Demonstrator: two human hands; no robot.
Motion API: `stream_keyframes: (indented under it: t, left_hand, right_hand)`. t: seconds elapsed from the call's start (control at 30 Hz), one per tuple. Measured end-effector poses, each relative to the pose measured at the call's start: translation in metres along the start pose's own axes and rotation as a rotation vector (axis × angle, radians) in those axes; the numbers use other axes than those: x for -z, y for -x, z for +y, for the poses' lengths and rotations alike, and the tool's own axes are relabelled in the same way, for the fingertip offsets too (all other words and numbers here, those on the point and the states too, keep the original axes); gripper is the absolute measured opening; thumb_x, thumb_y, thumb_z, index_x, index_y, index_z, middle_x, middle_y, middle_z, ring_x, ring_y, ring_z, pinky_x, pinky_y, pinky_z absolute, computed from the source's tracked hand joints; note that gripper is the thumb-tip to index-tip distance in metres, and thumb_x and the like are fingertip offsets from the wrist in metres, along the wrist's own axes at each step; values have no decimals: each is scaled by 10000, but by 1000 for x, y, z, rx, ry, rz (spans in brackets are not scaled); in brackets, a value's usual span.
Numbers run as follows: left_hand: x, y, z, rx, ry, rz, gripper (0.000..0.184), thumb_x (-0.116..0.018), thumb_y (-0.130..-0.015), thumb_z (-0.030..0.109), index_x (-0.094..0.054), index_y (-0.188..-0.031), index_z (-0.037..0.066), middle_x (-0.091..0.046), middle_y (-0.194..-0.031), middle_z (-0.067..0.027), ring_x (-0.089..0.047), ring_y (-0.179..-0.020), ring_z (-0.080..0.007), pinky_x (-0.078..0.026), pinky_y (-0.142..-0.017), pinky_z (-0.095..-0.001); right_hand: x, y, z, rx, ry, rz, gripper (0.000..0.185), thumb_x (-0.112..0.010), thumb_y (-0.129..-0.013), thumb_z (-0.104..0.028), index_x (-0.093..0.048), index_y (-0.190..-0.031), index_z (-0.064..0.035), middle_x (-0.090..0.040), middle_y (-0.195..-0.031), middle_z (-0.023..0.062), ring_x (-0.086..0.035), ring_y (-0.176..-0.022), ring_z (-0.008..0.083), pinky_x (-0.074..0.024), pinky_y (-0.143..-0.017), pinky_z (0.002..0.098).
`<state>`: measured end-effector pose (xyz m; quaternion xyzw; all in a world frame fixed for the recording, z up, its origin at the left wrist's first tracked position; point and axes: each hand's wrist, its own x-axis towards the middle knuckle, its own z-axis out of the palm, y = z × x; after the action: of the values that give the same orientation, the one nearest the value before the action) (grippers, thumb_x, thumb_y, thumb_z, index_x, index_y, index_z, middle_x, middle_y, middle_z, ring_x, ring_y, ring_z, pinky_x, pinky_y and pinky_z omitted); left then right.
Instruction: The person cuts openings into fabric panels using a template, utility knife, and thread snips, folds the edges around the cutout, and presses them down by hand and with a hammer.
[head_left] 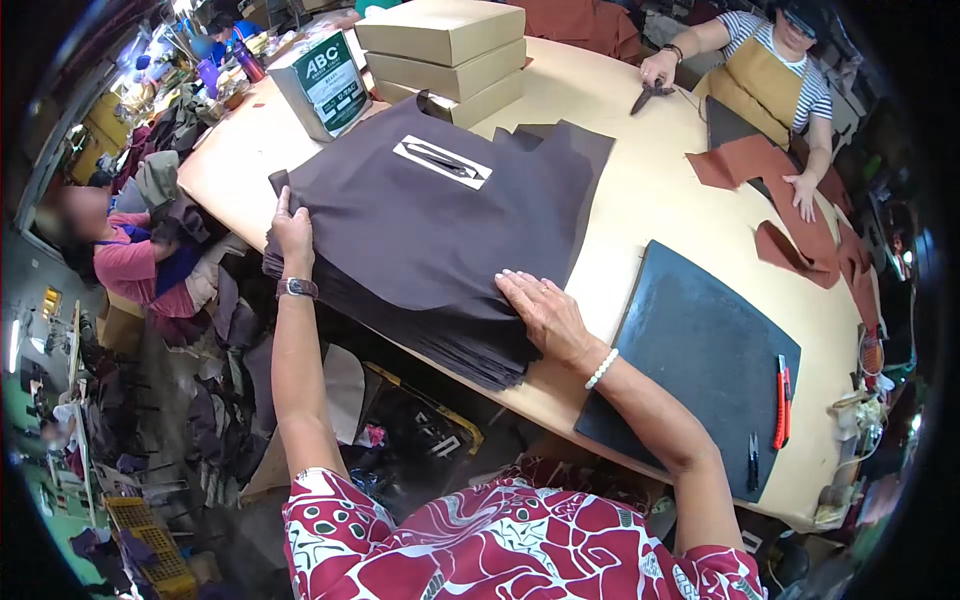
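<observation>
A stack of dark brown sheets (390, 240), fabric or thin leather, lies in front of me at the table's near edge. My left hand (293, 232) pinches the left corner of the top sheet, which curls up a little there. On the right part of the stack my right hand (548, 318) lies with its fingers stretched out. The lower sheets fan out in layers below the top one. A cream rectangular piece (443, 162) rests on the sheet, with a slim dark shape along its middle that I cannot make out.
Three stacked boxes (445, 60) and an ABC tin (320, 88) stand behind the sheets. A black cutting mat (690, 360) carries red utility knives (782, 405) and a dark pointed tool (753, 460). Across the table (660, 190), a co-worker (775, 90) handles reddish-brown pieces (800, 225).
</observation>
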<state>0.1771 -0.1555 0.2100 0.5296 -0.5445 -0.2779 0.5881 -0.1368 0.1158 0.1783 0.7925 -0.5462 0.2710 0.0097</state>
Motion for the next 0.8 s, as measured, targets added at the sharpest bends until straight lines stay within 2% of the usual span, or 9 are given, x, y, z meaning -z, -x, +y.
stream_keyframes:
  t: [0.17, 0.27, 0.3, 0.4, 0.43, 0.53, 0.6, 0.73, 0.8]
  left_hand:
    - [7, 5, -13, -43, 13, 55, 609, -456, -732, -63, -418, -1338, -24, -534, -752, 21, -340, -467, -22, -307, -402, -213]
    - [10, 15, -15, 27, -116, 56, 609, -455, -735, -65, -395, -1340, -52, -602, -916, -78, -477, -577, -60, -405, -498, -223]
    - [12, 7, -33, -62, -289, 74, 610, -479, -740, -22, -371, -1337, -82, -574, -1141, -223, -600, -829, -164, -475, -709, -263]
    - [12, 3, -39, 87, -350, -12, 633, -510, -739, 37, -349, -1335, -102, -429, -1305, -319, -509, -1149, -302, -402, -950, -299]
    - [8, 0, -42, -92, -702, 60, 666, -540, -735, 111, -349, -1343, -82, -345, -1361, -328, -391, -1247, -393, -326, -1040, -377]
    - [-22, 15, -2, -287, -1072, 150, 661, -574, -763, 202, -370, -1335, -58, -270, -1397, -333, -270, -1310, -426, -256, -1077, -454]
    - [-56, 13, 6, -512, -933, 0, 651, -577, -802, 321, -399, -1328, -19, -287, -1405, -300, -257, -1324, -411, -250, -1058, -518]
    - [-141, 68, 54, -722, -772, -282, 629, -518, -851, 480, -436, -1331, 83, -315, -1431, -194, -254, -1331, -388, -207, -1041, -590]
    - [-169, 89, 59, -721, -813, -447, 626, -485, -856, 532, -461, -1320, 111, -308, -1436, -189, -256, -1329, -390, -178, -1035, -617]
  right_hand:
    - [-1, 0, -3, -13, 40, -42, 470, -461, -833, -76, -445, -1303, -55, -474, -1318, 151, -475, -1194, 323, -416, -943, 486]
    - [-5, -3, -1, -40, 58, -48, 473, -458, -835, -76, -443, -1308, -67, -441, -1347, 147, -435, -1228, 325, -388, -969, 516]
    - [-6, -3, 0, -51, 57, -53, 474, -458, -835, -75, -443, -1309, -72, -434, -1351, 147, -427, -1233, 326, -380, -977, 517]
    - [-10, -4, 2, -65, 55, -63, 478, -457, -834, -66, -444, -1312, -84, -423, -1357, 147, -411, -1243, 327, -361, -996, 519]
    - [-11, -4, 2, -59, 52, -64, 479, -456, -834, -61, -444, -1312, -85, -425, -1354, 148, -410, -1243, 328, -357, -1000, 518]
    - [-13, -4, 1, -31, 61, -63, 483, -478, -831, -89, -443, -1313, -90, -428, -1348, 148, -405, -1246, 327, -349, -1007, 517]
    - [-13, -5, -3, -17, 47, -70, 491, -514, -825, -138, -447, -1309, -91, -433, -1341, 151, -406, -1244, 327, -346, -1008, 516]
    - [-2, -7, -13, -17, -61, -41, 502, -597, -803, -243, -489, -1262, -71, -465, -1303, 161, -433, -1213, 326, -351, -994, 508]
    - [5, -5, -11, -68, -120, 50, 471, -610, -806, -260, -520, -1217, -50, -494, -1265, 167, -461, -1180, 324, -365, -979, 489]
